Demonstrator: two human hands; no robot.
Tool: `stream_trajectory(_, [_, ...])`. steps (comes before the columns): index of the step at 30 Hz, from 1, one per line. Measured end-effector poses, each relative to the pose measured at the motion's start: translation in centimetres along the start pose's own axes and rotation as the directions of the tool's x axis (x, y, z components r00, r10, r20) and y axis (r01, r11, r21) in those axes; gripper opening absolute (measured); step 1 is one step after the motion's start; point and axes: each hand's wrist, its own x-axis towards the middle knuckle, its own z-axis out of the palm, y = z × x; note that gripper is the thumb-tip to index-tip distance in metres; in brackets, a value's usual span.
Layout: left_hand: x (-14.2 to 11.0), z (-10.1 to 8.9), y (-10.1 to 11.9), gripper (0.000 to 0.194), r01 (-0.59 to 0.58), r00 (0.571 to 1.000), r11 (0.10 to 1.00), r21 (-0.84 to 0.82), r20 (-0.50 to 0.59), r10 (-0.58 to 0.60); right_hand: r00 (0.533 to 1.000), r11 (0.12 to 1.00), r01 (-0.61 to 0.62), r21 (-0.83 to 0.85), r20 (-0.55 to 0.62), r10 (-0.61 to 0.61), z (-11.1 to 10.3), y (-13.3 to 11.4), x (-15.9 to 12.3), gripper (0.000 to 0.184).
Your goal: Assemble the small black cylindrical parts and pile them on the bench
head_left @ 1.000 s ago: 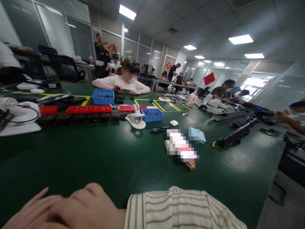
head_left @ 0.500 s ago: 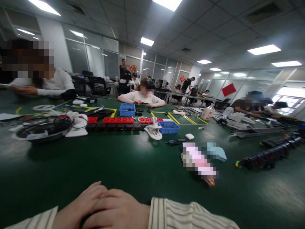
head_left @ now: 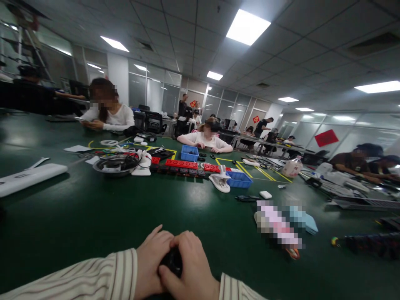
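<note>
My left hand and my right hand are together at the table's near edge, low in the head view. Between them shows a glossy black rounded object, mostly covered, its kind unclear. The fingers of my right hand curl over its top, with the thumb across its near side. Against its left side lies my left hand, closed round it, its fingers partly hidden behind the right one. Both wrists come out of striped cream sleeves.
On the green table stand a metal bowl with cables, a white clip-base, red blocks, blue bins and a blurred pink item. A long white device lies left. Co-workers sit across and to both sides.
The view has swung left, so things on the table appear further right and the white device has come in. My hands have shifted, and the black object now shows between them.
</note>
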Motion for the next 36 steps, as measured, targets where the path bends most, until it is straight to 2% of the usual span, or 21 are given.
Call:
stream_trajectory(2, [0.4,-0.7,-0.3,0.043,-0.07,0.997,0.998,-0.003,0.038,0.07,0.993,0.993,0.111,0.043,0.04,-0.112,-0.2,0.0,0.1,0.021])
stream_trajectory(4, [0.8,-1.3,-0.7,0.046,-0.165,0.981,0.985,-0.047,0.098,0.169,0.964,0.961,0.254,0.107,0.047,-0.26,-0.5,0.1,0.4,0.027])
stream_trajectory(7, [1.0,-1.6,-1.2,0.045,-0.248,0.95,0.964,-0.099,0.17,0.262,0.864,0.853,0.5,0.149,-0.025,-0.503,-0.7,0.5,1.0,0.032])
stream_trajectory(9, [0.9,-1.4,-1.5,0.049,-0.259,0.949,0.962,-0.085,0.163,0.27,0.803,0.793,0.595,0.132,-0.063,-0.593,-0.8,0.6,1.3,0.031])
stream_trajectory(10, [0.8,-1.2,-1.8,0.056,-0.256,0.953,0.964,-0.073,0.151,0.264,0.791,0.784,0.612,0.105,-0.072,-0.608,-0.9,0.6,1.5,0.029])
stream_trajectory(12, [0.4,-0.7,-2.4,0.072,-0.239,0.962,0.969,-0.062,0.121,0.245,0.798,0.798,0.601,0.032,-0.087,-0.597,-1.2,0.7,1.6,0.026])
stream_trajectory(15, [-0.1,-0.3,-3.1,0.087,-0.216,0.973,0.975,-0.049,0.069,0.219,0.846,0.854,0.519,-0.033,-0.122,-0.518,-1.3,1.1,1.3,0.027])
stream_trajectory(18, [0.0,-0.2,-2.7,0.078,-0.203,0.977,0.979,-0.026,0.064,0.205,0.898,0.915,0.401,-0.05,-0.176,-0.403,0.0,2.0,0.6,0.034])
stream_trajectory(20, [0.2,-0.5,-2.0,0.064,-0.182,0.98,0.983,-0.009,0.083,0.182,0.922,0.941,0.318,-0.113,-0.193,-0.335,1.4,2.7,0.2,0.035])
stream_trajectory(23, [0.7,-0.9,-1.2,0.051,-0.157,0.982,0.988,-0.003,0.101,0.157,0.948,0.94,0.264,-0.217,-0.12,-0.294,2.8,3.4,0.0,0.042])
stream_trajectory(26, [0.8,-0.7,-1.6,0.051,-0.232,0.966,0.973,0.004,0.12,0.23,0.927,0.911,0.373,-0.174,0.017,-0.376,2.4,3.4,0.4,0.045])
stream_trajectory(29, [0.6,0.2,-3.2,0.064,-0.285,0.956,0.957,0.047,0.088,0.28,0.828,0.83,0.55,-0.091,0.187,-0.528,0.9,3.0,0.8,0.024])
stream_trajectory(31, [0.4,0.8,-4.3,0.079,-0.277,0.96,0.959,0.059,0.052,0.274,0.778,0.79,0.608,-0.078,0.256,-0.574,0.0,2.5,1.1,0.018])
stream_trajectory(33, [0.2,1.1,-5.0,0.079,-0.282,0.959,0.957,0.067,0.04,0.28,0.781,0.793,0.602,-0.092,0.277,-0.56,-0.7,2.0,1.3,0.025])
stream_trajectory(36, [0.1,1.2,-5.2,0.069,-0.3,0.954,0.948,0.103,0.017,0.3,0.875,0.87,0.47,-0.148,0.211,-0.436,-1.0,1.2,1.4,0.048])
